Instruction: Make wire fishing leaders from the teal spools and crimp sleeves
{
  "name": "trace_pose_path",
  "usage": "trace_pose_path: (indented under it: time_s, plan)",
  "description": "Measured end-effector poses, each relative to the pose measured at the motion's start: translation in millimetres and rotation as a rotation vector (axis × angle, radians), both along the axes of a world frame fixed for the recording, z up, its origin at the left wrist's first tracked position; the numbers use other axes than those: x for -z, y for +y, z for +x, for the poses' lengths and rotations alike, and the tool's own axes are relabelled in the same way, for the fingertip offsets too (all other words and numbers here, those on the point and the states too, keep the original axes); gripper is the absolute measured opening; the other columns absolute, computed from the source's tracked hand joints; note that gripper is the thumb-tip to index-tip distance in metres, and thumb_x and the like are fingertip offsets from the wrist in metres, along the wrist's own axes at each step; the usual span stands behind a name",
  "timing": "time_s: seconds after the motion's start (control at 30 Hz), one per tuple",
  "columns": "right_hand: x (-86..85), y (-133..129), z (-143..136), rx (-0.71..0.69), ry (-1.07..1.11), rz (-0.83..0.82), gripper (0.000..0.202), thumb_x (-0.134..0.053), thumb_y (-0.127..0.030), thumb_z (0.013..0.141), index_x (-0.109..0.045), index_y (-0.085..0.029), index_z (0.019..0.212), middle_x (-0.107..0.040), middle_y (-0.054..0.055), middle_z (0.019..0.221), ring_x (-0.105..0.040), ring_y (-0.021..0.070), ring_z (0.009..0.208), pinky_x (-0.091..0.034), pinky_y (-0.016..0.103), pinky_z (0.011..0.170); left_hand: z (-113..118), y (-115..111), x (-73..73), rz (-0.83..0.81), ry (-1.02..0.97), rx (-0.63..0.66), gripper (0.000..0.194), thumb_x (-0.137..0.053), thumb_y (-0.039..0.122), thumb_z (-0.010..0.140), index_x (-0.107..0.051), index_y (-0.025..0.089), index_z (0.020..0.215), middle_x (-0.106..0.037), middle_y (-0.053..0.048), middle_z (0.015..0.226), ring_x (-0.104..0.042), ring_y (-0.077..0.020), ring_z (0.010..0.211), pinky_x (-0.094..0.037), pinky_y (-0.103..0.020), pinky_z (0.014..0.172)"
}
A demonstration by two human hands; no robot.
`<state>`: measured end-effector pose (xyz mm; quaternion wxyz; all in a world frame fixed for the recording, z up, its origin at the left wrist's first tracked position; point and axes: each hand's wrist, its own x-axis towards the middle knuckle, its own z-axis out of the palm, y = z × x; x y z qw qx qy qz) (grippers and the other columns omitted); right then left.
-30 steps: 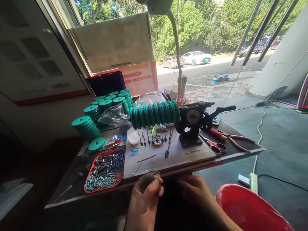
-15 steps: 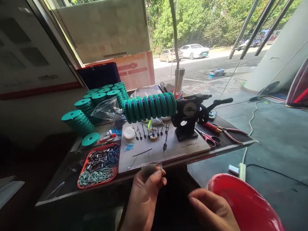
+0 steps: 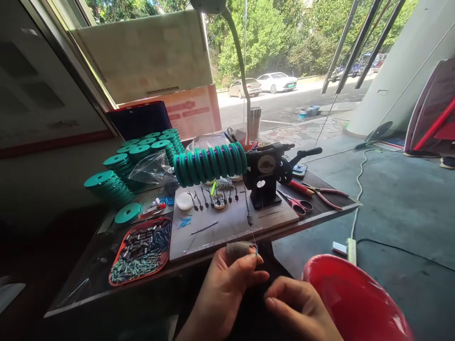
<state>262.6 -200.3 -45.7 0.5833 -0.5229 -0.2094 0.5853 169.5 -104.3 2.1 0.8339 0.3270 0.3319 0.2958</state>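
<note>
My left hand (image 3: 231, 279) is closed, thumb against a finger that wears a grey cover (image 3: 239, 250). Between them it pinches a tiny blue piece (image 3: 256, 251) on a thin line. That line runs up to a dark weight (image 3: 250, 220) hanging at the board's front edge, below a thin coiled part (image 3: 248, 206). My right hand (image 3: 298, 303), just to the right, has thumb and forefinger pressed together; anything between them is too fine to make out. Green spools (image 3: 211, 166) sit on the black hand-cranked winder (image 3: 266, 173) above the board.
A red tray (image 3: 113, 279) of small metal parts stands left of the board (image 3: 199, 241). Stacked green spools (image 3: 99, 179) are behind it. Scissors (image 3: 300, 206) and pliers (image 3: 329, 196) lie on the right. A red basin (image 3: 359, 298) is beside my right hand.
The camera view has shifted. My left hand has moved right and nearer my right hand, its pinch kept. The thin line from the weight now shows stretched to it.
</note>
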Motion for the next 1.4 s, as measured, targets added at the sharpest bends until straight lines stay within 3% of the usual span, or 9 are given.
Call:
trace_pose_path:
  time_s: [0.27, 0.57, 0.67, 0.83, 0.97, 1.07, 1.23, 1.4]
  plan:
    - [23.1, 9.2, 9.7, 0.111, 0.298, -0.029, 0.055, -0.072, -0.051, 0.054, -0.046, -0.011, 0.083, -0.032, -0.004, 0.051, -0.027, -0.0019, 0.048, -0.018, 0.011, 0.048, -3.7, 5.5, 6.3, -0.009, -0.061, -0.156, 0.013, -0.075, 0.02, 0.06, -0.068, 0.014, 0.069, -0.06, -0.003, 0.075, -0.051, -0.0085, 0.066, -0.044, -0.021, 0.06]
    - [2.2, 11.9, -1.9, 0.251, 0.299, -0.041, 0.059, -0.074, -0.049, 0.05, -0.04, -0.01, 0.077, -0.025, -0.005, 0.049, -0.02, -0.0037, 0.046, -0.006, 0.012, 0.048, -2.7, 6.8, 1.9, -0.021, -0.035, -0.215, 0.016, -0.077, 0.019, 0.056, -0.067, 0.013, 0.067, -0.06, -0.003, 0.071, -0.05, -0.0082, 0.064, -0.044, -0.021, 0.058]
    - [6.3, 11.6, 0.1, 0.227, 0.298, -0.033, 0.06, -0.074, -0.05, 0.051, -0.039, -0.01, 0.079, -0.024, -0.005, 0.051, -0.02, -0.0035, 0.047, -0.007, 0.012, 0.048, -2.7, 8.1, 3.0, -0.02, -0.036, -0.224, 0.015, -0.076, 0.018, 0.059, -0.067, 0.013, 0.069, -0.059, -0.003, 0.073, -0.05, -0.0077, 0.063, -0.044, -0.021, 0.058]
    - [23.1, 11.7, 9.2, 0.057, 0.299, -0.008, 0.058, -0.071, -0.051, 0.056, -0.038, -0.011, 0.081, -0.022, -0.005, 0.055, -0.022, -0.0031, 0.048, -0.011, 0.012, 0.046, -2.8, 5.4, 0.2, -0.018, -0.038, -0.215, 0.014, -0.075, 0.019, 0.06, -0.067, 0.013, 0.07, -0.058, -0.003, 0.073, -0.048, -0.0075, 0.063, -0.044, -0.021, 0.057]
    - [28.5, 17.4, 10.5, -0.024, 0.219, 0.029, 0.055, -0.067, -0.052, 0.061, -0.039, -0.01, 0.082, -0.023, -0.005, 0.057, -0.022, -0.0028, 0.048, -0.013, 0.012, 0.046, -4.3, 0.1, -2.3, -0.023, 0.002, -0.297, 0.014, -0.074, 0.019, 0.059, -0.066, 0.014, 0.069, -0.058, -0.002, 0.073, -0.049, -0.0072, 0.065, -0.043, -0.018, 0.055]
    - [21.7, 31.5, 6.7, -0.066, 0.142, 0.06, 0.053, -0.065, -0.053, 0.063, -0.041, -0.009, 0.079, -0.027, -0.004, 0.056, -0.025, -0.0022, 0.049, -0.018, 0.012, 0.046, -10.7, 3.5, -2.0, 0.004, 0.035, -0.374, 0.017, -0.076, 0.02, 0.056, -0.066, 0.016, 0.069, -0.06, -0.001, 0.075, -0.051, -0.0074, 0.066, -0.043, -0.017, 0.054]
    - [-3.8, 75.2, -1.9, -0.198, -0.058, 0.131, 0.052, -0.061, -0.056, 0.066, -0.047, -0.007, 0.078, -0.035, -0.003, 0.054, -0.029, -0.0013, 0.045, -0.018, 0.012, 0.043, -28.9, 20.3, -2.0, 0.143, 0.105, -0.42, 0.02, -0.078, 0.021, 0.054, -0.066, 0.015, 0.069, -0.059, -0.001, 0.069, -0.05, -0.0075, 0.059, -0.04, -0.017, 0.05]
    - [-22.8, 108.8, -6.6, -0.259, -0.226, 0.148, 0.059, -0.058, -0.062, 0.062, -0.051, -0.005, 0.075, -0.043, 0.0, 0.054, -0.034, 0.001, 0.045, -0.023, 0.014, 0.043, -39.2, 32.3, 10.1, 0.346, 0.287, -0.427, 0.019, -0.072, 0.027, 0.062, -0.062, 0.012, 0.068, -0.054, 0.0, 0.064, -0.041, -0.0056, 0.054, -0.03, -0.015, 0.044]
